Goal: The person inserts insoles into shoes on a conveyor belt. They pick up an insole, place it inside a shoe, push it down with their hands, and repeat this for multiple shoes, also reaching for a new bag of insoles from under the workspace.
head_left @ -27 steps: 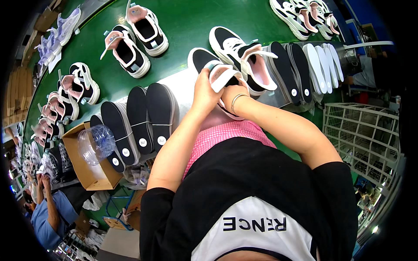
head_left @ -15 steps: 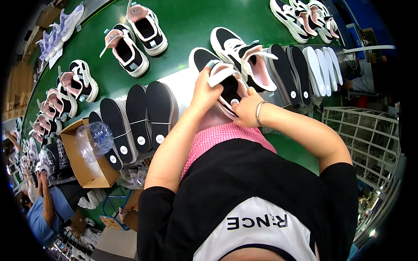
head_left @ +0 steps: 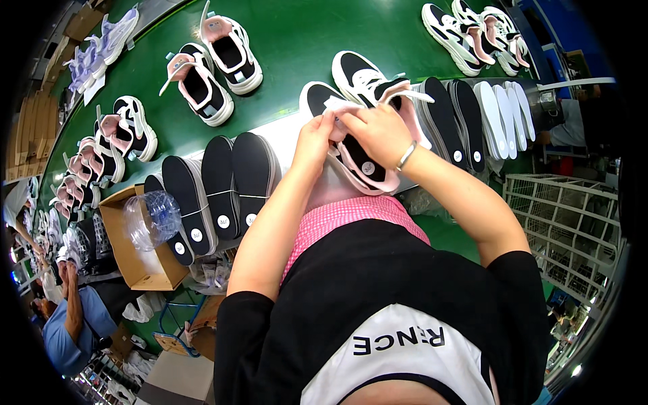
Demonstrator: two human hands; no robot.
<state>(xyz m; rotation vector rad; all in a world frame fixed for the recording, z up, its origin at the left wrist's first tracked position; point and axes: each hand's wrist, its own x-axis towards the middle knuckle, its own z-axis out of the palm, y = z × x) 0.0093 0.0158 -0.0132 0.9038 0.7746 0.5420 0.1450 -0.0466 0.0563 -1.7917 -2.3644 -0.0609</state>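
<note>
Item in hand: one black, white and pink sneaker, held at the near edge of the green worktop, just above your lap.
Your left hand: grip pinching the white flap at the sneaker's opening.
Your right hand: fingers curled over the same opening, grip pressed on the sneaker; silver bracelet at the wrist.
Left of the sneaker: a row of black insoles, overlapping.
Right of it: more black insoles, then white insoles.
Near left: cardboard box holding a clear plastic bottle.
Farther back: finished sneakers in pairs.
</note>
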